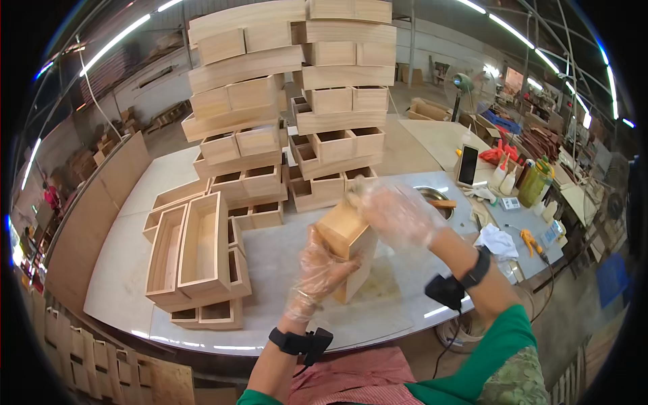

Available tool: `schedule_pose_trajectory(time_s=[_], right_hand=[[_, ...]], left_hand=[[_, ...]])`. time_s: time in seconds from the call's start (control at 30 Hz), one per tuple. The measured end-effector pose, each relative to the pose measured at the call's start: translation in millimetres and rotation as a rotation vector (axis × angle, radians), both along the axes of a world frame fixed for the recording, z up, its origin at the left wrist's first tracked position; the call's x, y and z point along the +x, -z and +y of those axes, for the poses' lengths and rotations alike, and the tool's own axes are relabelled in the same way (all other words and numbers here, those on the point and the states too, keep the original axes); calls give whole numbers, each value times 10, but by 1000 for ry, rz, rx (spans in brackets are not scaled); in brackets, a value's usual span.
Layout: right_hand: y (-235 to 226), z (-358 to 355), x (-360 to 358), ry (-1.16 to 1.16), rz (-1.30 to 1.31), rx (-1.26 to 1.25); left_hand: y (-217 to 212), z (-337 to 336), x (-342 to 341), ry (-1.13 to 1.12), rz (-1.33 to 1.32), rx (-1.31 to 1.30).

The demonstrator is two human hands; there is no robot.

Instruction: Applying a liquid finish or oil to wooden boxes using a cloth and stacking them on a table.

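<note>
My left hand [318, 268], in a clear plastic glove, grips a small wooden drawer box [343, 226] from its near left side. The box is tilted on the table, and its top face looks wet and more golden than the pale wood around it. My right hand [401, 210], gloved the same way and blurred by motion, is at the far right edge of that face. Its fingers are closed round a small tan thing that I cannot make out. Behind the right hand stands a round metal bowl [432, 194] with a wooden-handled tool [443, 203] across its rim.
Tall stacks of wooden drawer boxes [347, 101] rise at the back, with lower boxes [202, 250] on the left. Along the right lie a phone [467, 165], a white cloth [497, 241], bottles [536, 181] and an orange-handled tool [531, 241] with a cable. The table [270, 331] has a pale top.
</note>
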State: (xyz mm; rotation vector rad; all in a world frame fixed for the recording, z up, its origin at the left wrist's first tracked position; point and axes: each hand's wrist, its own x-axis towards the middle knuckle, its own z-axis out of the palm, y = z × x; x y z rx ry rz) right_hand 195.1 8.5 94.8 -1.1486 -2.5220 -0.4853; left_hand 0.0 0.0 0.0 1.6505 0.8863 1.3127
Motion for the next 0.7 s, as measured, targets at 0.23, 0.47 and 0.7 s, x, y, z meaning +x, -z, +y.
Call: schedule_pose_trajectory(time_s=[0.23,0.47,0.7], right_hand=[[-194,-137,-6,116,-292,-66],[300,258,45,-433,314,-53],[223,-276,26,-76,77,-44]], left_hand=[[75,-97,39,-49,71,68],[135,22,50,107,103,75],[20,-78,55,-6,148,93]])
